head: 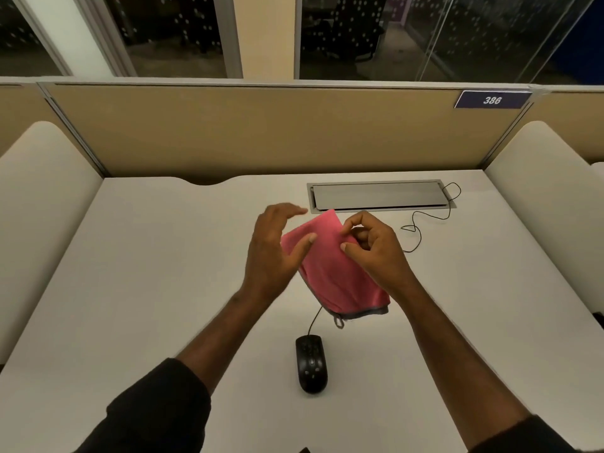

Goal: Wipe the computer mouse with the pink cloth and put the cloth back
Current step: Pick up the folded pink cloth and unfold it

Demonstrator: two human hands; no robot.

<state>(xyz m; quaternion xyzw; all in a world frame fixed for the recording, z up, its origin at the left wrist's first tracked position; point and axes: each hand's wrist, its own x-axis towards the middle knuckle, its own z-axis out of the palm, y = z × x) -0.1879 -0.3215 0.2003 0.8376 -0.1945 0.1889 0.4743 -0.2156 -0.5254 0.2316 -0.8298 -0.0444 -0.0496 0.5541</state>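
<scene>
A pink cloth [330,266] with a grey hem hangs in the air above the middle of the desk. My right hand [376,250] pinches its upper right edge between thumb and fingers. My left hand [274,253] is at the cloth's left side with fingers spread, thumb resting on the fabric. A black wired computer mouse [311,362] lies on the white desk [147,273] below the cloth, closer to me, with nothing touching it. Its cable runs up behind the cloth.
A grey cable hatch [376,196] is set into the desk at the back right, with the mouse cable [425,217] looping beside it. Tan partition walls [261,132] close the desk at the back and sides. A sign reads 386 [492,100].
</scene>
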